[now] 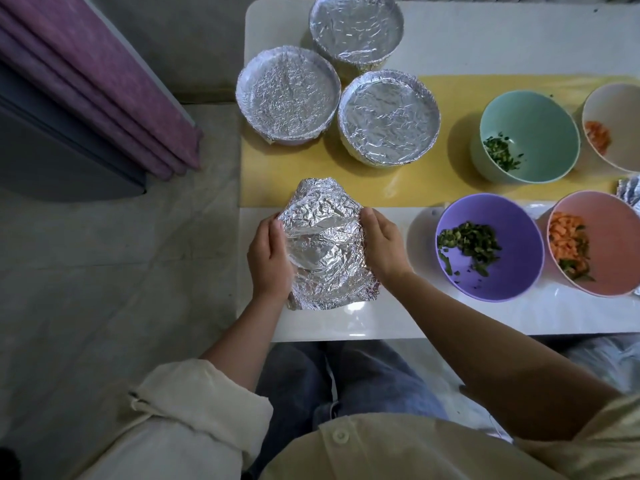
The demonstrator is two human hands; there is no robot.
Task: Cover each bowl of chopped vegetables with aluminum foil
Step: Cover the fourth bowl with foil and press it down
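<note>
In the head view, the left hand and the right hand each gripped one side of a crumpled foil sheet at the near left corner of the white table. Whether a bowl sat under it, I could not tell. Three foil-covered bowls stood close together behind it. To the right stood the open bowls with chopped vegetables: the green bowl, the white bowl, the purple bowl and the pink bowl.

A home dining spot: table, curtain, vegetable bowls.
</note>
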